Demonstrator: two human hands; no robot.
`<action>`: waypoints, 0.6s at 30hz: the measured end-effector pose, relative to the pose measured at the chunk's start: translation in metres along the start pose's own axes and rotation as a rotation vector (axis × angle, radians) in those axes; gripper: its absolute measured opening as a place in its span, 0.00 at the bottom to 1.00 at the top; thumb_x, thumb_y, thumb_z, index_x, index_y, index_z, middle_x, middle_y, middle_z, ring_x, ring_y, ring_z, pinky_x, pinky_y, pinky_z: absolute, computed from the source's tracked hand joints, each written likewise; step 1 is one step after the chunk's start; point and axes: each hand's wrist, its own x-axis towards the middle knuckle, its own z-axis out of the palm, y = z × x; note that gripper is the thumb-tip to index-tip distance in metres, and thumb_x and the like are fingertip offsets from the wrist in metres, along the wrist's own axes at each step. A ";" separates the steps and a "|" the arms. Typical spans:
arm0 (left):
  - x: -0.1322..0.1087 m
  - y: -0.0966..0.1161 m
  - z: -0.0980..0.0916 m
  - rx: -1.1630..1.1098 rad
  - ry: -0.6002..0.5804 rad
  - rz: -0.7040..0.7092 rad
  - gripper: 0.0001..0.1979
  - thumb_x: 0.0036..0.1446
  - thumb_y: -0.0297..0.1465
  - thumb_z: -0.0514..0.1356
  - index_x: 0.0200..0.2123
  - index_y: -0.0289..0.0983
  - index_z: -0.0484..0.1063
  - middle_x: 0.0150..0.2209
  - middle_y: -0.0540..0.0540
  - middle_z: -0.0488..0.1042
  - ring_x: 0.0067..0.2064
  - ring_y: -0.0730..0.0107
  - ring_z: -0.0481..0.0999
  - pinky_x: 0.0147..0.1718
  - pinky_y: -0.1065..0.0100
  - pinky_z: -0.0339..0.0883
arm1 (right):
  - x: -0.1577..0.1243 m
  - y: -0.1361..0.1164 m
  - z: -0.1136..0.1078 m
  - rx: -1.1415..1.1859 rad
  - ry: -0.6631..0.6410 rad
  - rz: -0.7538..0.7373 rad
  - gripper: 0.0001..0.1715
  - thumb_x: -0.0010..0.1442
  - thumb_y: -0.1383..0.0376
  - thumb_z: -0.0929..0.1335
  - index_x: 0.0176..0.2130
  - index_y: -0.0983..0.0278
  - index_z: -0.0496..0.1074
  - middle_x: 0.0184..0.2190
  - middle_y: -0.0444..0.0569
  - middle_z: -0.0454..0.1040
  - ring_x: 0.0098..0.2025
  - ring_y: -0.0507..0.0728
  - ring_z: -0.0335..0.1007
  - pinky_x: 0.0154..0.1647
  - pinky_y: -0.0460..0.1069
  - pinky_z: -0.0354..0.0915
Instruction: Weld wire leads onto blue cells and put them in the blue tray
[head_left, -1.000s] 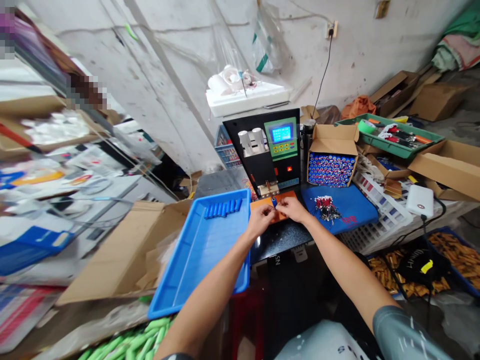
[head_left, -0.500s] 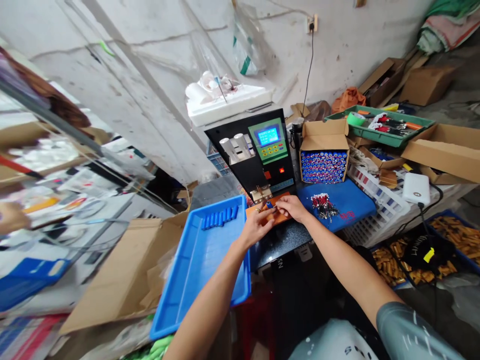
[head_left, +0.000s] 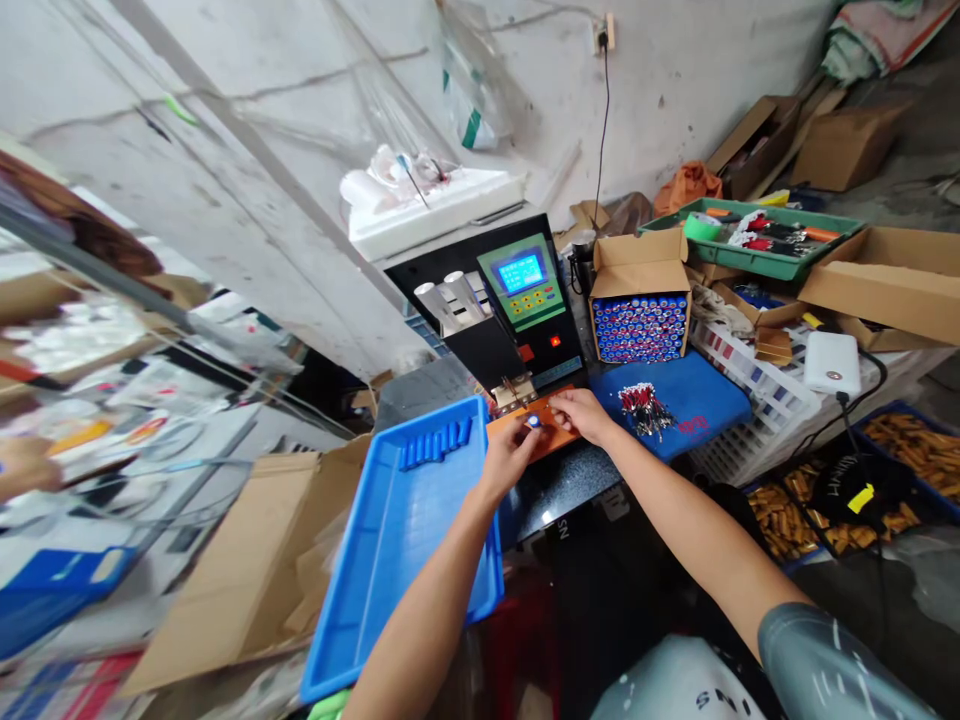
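My left hand (head_left: 507, 455) grips a blue cylindrical battery cell (head_left: 533, 421), its round end turned up toward me. It is held over the orange plate (head_left: 541, 447) at the foot of a black spot welder (head_left: 491, 352). Just to the right, my right hand (head_left: 581, 412) is closed in a pinch above the same plate; whatever lies between its fingertips is too small to make out. The welder's electrode tips (head_left: 513, 388) stand just behind both hands. Left of them, a blue tray (head_left: 397, 530) has several blue cells (head_left: 436, 444) lined up near its far end.
Red and black wire leads (head_left: 645, 408) lie on a blue mat (head_left: 709, 390) at the right. Behind them stands a cardboard box (head_left: 641, 262) packed with cells. A green tray (head_left: 814, 262) and a white power bank (head_left: 832, 362) are farther right. Another person's hand (head_left: 26, 468) shows at far left.
My left hand has drawn slightly back from the electrodes and turned the cell so its end faces up. My right hand stays close by, now a little apart from it.
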 end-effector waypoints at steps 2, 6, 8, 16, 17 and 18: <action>0.002 0.001 -0.001 0.020 0.054 0.001 0.18 0.62 0.46 0.62 0.35 0.35 0.73 0.26 0.47 0.70 0.27 0.60 0.70 0.27 0.66 0.63 | 0.000 -0.001 0.002 -0.001 0.020 0.005 0.23 0.57 0.54 0.68 0.34 0.73 0.62 0.22 0.43 0.63 0.19 0.41 0.55 0.20 0.38 0.48; 0.006 0.003 -0.001 0.067 0.151 0.035 0.19 0.59 0.46 0.64 0.27 0.37 0.68 0.24 0.48 0.66 0.27 0.62 0.67 0.27 0.66 0.59 | 0.000 -0.002 0.007 -0.050 0.067 0.019 0.18 0.60 0.58 0.66 0.33 0.73 0.62 0.22 0.43 0.63 0.19 0.41 0.55 0.20 0.38 0.48; 0.008 0.003 0.000 0.025 0.120 0.007 0.18 0.59 0.46 0.63 0.30 0.36 0.71 0.26 0.47 0.69 0.28 0.61 0.68 0.28 0.66 0.60 | -0.002 -0.005 0.010 -0.074 0.084 0.022 0.16 0.61 0.60 0.65 0.33 0.73 0.62 0.21 0.43 0.62 0.18 0.41 0.55 0.20 0.37 0.48; 0.010 0.001 0.004 0.027 0.109 0.029 0.16 0.58 0.43 0.63 0.35 0.35 0.74 0.25 0.47 0.69 0.26 0.62 0.66 0.25 0.67 0.59 | -0.019 -0.028 0.030 -0.056 0.150 0.033 0.14 0.61 0.63 0.64 0.31 0.73 0.61 0.18 0.41 0.58 0.16 0.41 0.50 0.18 0.37 0.44; 0.010 0.001 0.004 0.018 0.108 0.034 0.16 0.58 0.43 0.63 0.36 0.35 0.75 0.27 0.46 0.71 0.28 0.60 0.68 0.27 0.67 0.61 | -0.020 -0.029 0.032 -0.047 0.149 0.029 0.14 0.61 0.63 0.64 0.31 0.73 0.61 0.18 0.42 0.59 0.17 0.41 0.51 0.18 0.37 0.45; 0.010 0.001 0.005 0.004 0.108 0.038 0.16 0.58 0.43 0.62 0.38 0.34 0.75 0.30 0.45 0.73 0.30 0.59 0.70 0.28 0.66 0.63 | -0.020 -0.029 0.033 -0.048 0.152 0.025 0.15 0.60 0.63 0.64 0.31 0.73 0.61 0.18 0.42 0.59 0.17 0.41 0.51 0.18 0.37 0.45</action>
